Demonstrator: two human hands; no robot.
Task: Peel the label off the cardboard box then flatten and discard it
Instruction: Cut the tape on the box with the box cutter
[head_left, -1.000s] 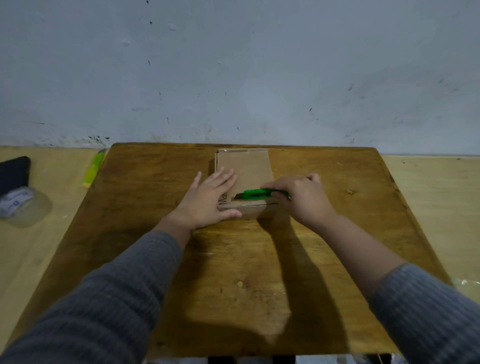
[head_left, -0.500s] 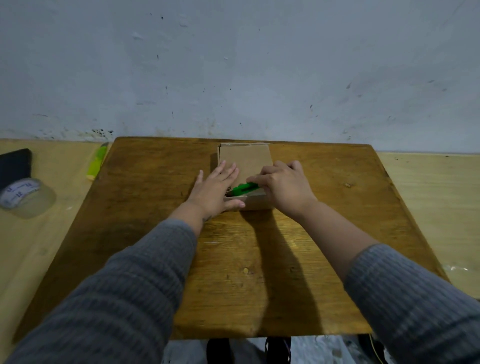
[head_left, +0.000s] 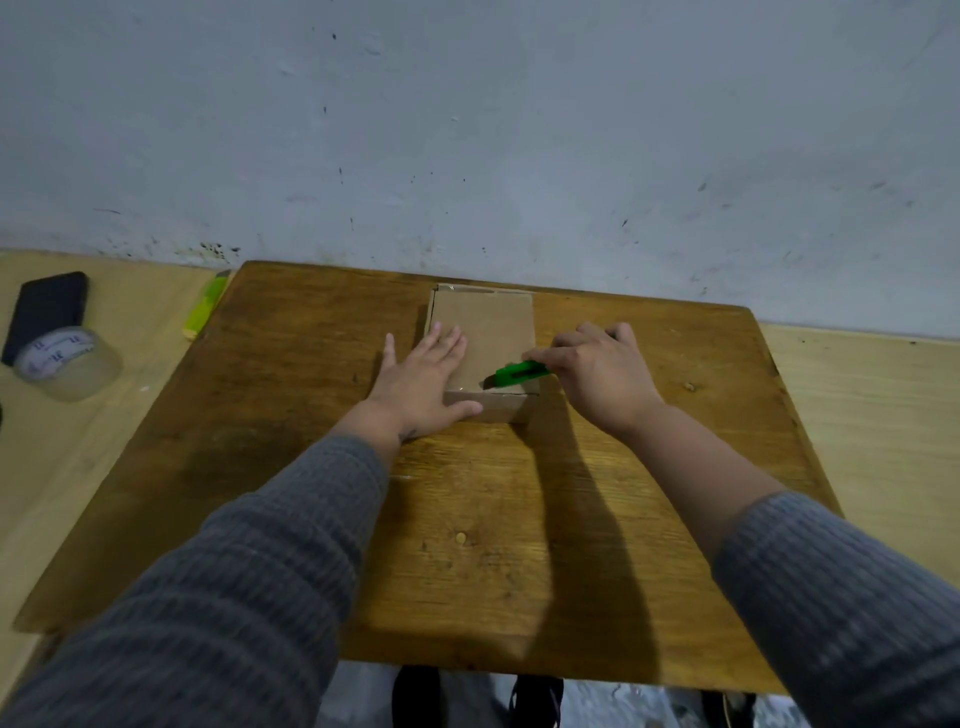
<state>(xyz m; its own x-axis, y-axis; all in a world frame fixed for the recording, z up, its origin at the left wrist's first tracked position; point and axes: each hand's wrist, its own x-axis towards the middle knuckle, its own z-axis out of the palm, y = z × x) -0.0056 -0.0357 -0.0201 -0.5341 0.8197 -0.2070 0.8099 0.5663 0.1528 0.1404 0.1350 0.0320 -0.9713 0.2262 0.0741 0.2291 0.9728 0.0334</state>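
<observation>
Right grip (head_left: 597, 374) clamps green cutter (head_left: 519, 375), blade pointing left across cardboard box (head_left: 485, 332); left grip (head_left: 421, 384) flat.

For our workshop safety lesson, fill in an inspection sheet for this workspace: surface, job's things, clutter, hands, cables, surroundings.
Surface: wooden table, worn, stained.
Job's things: cardboard box lying at the far middle; green knife over its near end.
Clutter: tape roll, dark phone, yellow-green object, all left of the table.
Hands: left hand flat on the box; right hand gripping the knife.
Cables: nothing seen.
Surroundings: scuffed pale wall.
</observation>
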